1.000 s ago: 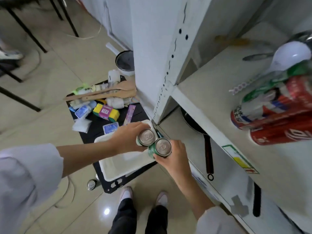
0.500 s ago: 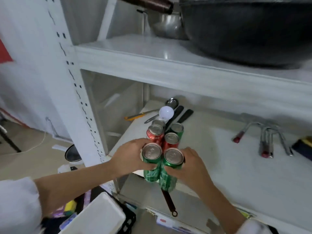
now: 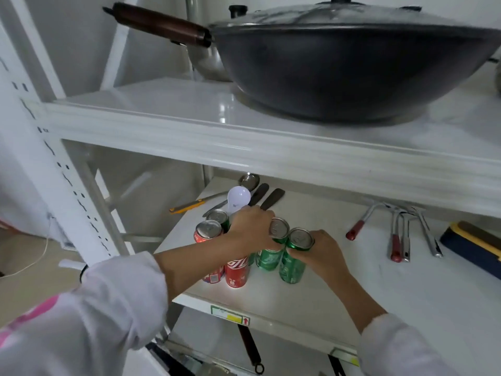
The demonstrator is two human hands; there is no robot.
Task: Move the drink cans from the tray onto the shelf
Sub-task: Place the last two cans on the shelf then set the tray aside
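Bare shelf right of cans; tongs behind

A white shelf carries upright red and green cans near its front edge, spoons and dark handles behind them, and tongs to the right. The board above bears a big dark wok.

cans on shelf front-left | spoons behind | tongs right | wok above
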